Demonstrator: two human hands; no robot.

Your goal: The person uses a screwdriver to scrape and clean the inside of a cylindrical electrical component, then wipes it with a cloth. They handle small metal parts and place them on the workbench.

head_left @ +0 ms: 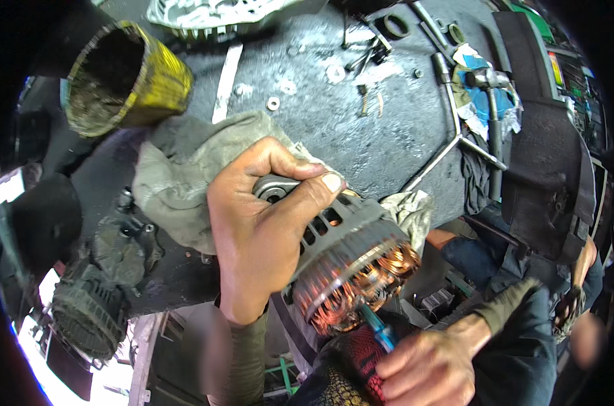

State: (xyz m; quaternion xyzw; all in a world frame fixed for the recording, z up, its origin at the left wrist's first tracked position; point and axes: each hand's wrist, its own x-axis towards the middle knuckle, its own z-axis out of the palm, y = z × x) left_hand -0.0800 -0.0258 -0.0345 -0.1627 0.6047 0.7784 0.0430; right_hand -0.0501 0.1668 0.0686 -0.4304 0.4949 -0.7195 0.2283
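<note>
My left hand (256, 230) grips an alternator (354, 230) by its grey slotted housing, thumb and fingers closed over the pulley end. Copper windings (361, 287) show along the alternator's open lower side. Closed around a screwdriver (376, 327) with a blue, see-through handle is my right hand (428, 369). The screwdriver points up into the windings; its tip is hidden among the copper. A grey-green rag (178, 179) lies on the bench behind my left hand, and a pale cloth (410, 213) is beside the alternator's far right side.
A dirty yellow bucket (165, 78) lies tilted at the far left. Another dark alternator part (94, 304) sits at the left edge. Across the black workbench (286, 142) are a washer (273, 103), a cross wrench (458, 135), a hammer (493, 80) and bolts. Another person's arm (583, 267) shows at right.
</note>
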